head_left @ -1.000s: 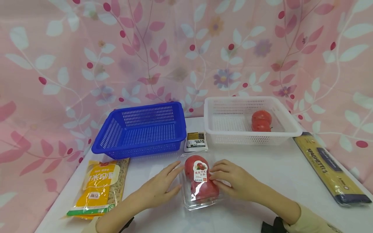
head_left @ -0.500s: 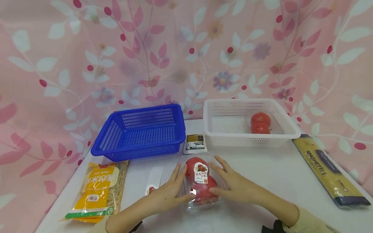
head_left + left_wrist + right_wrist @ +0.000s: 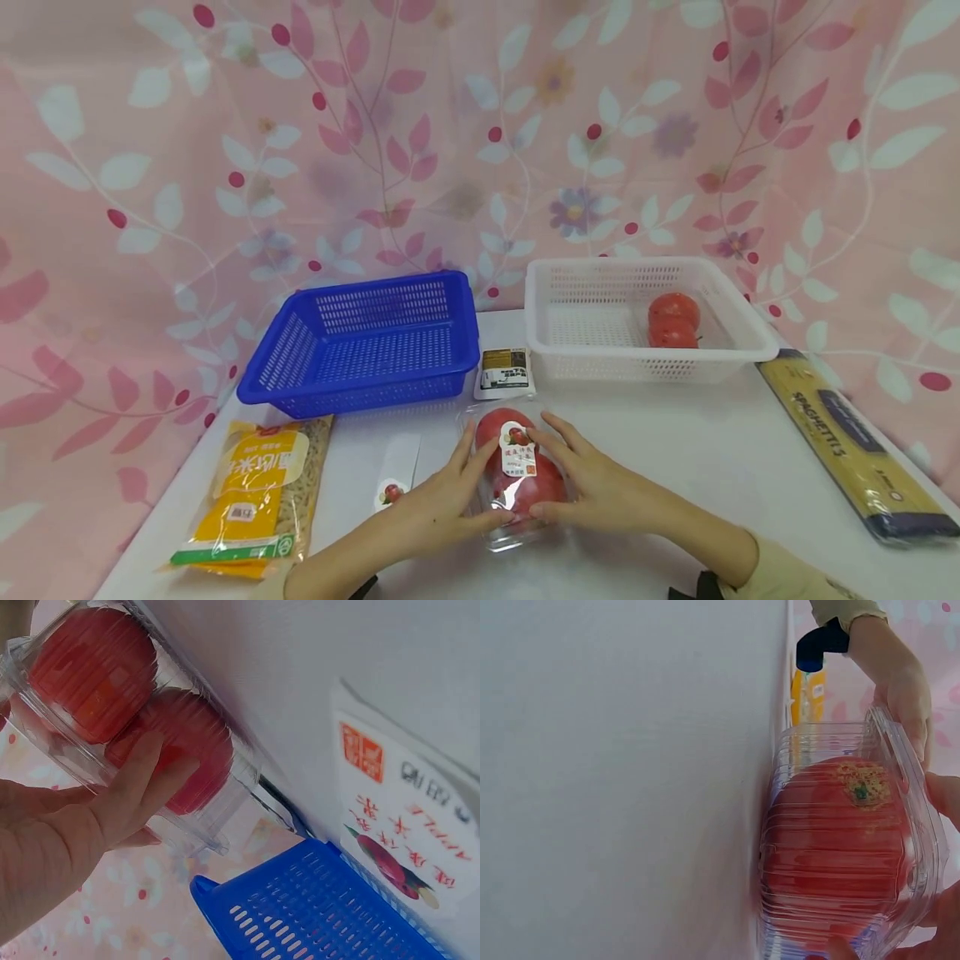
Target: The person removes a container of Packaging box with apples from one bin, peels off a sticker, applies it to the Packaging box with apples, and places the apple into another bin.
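A clear plastic box (image 3: 517, 537) of red apples (image 3: 97, 667) sits on the table in front of me, a white label on its lid. My left hand (image 3: 442, 507) lies against its left side with extended, spread fingers; in the left wrist view two of them touch the box's ridged wall. From the right, my right hand (image 3: 607, 492) presses on the lid, its fingers fairly straight and the thumb near the front edge. One apple (image 3: 832, 855) shows its stem hollow through the plastic in the right wrist view. The far fingertips are partly hidden.
Behind stand a blue basket (image 3: 360, 387) and a white basket (image 3: 645, 365) holding red fruit (image 3: 673, 321). A small packet (image 3: 505, 373) lies between them. A yellow bag (image 3: 251, 492) and a paper label strip (image 3: 397, 467) are left; spaghetti (image 3: 855, 442) is right.
Both hands have moved inward from the box's sides onto its edges and lid, thumbs now close together at the front. The label strip has come into view left of the box.
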Demonstrator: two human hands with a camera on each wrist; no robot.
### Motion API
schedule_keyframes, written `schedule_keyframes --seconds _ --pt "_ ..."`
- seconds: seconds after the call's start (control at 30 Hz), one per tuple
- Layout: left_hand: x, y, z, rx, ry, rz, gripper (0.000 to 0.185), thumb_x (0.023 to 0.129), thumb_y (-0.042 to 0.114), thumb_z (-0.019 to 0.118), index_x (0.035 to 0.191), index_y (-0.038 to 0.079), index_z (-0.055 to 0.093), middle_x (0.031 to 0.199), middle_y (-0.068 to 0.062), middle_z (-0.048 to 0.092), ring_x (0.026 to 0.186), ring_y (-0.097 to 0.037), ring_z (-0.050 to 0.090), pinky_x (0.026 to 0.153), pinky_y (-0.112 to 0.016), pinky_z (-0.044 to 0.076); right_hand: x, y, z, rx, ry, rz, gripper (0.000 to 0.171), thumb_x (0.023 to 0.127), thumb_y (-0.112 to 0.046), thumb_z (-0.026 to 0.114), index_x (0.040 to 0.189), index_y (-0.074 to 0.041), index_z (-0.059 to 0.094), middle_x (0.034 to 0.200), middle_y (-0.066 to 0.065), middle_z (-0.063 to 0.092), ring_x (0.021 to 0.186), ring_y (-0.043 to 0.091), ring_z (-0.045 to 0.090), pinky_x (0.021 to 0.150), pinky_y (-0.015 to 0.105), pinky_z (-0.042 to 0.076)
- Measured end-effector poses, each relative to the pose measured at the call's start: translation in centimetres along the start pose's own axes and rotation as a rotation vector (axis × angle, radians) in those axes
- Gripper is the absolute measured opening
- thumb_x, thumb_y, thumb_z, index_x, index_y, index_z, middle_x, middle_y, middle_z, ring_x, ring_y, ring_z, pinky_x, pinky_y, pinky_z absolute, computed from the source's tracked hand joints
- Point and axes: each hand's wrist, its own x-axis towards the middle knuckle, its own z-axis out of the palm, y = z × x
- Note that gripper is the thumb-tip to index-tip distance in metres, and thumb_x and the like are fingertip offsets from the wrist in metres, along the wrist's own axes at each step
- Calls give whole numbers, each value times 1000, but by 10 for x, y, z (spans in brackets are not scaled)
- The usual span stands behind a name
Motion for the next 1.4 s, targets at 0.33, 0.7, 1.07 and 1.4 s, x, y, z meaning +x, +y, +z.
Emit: schedule_keyframes --seconds 0.33,0.7,1.07,1.4 --pt "1 -4 3 18 7 33 101 74 70 52 148 13 13 150 -22 -6 127 -40 32 89 -48 43 5 2 0 56 -21 34 86 72 -61 64 142 -22 32 149 10 14 125 37 35 85 55 44" --pt "0 -2 12 37 49 70 113 70 68 61 147 4 9 148 -24 -12 129 -42 25 92 -50 40 6 -1 2 110 -36 71 88 71 -58 68 142 -25 29 149 10 11 120 37 41 83 54 46" --pt "5 2 14 -12 103 57 116 64 59 73 144 -2 16 148 -27 -8 125 -44 31 92 -48 40 7 -6 0 63 1 47 88 69 -61 68 140 -20 35 148 11 17 121 35 40 85 53 45" --pt "-1 6 6 -39 82 51 111 64 54 75 146 6 18 150 -23 -2 124 -40 36 88 -46 44 4 -10 -2 52 -1 41 86 72 -60 65 141 -17 36 149 9 17 124 34 38 88 55 42"
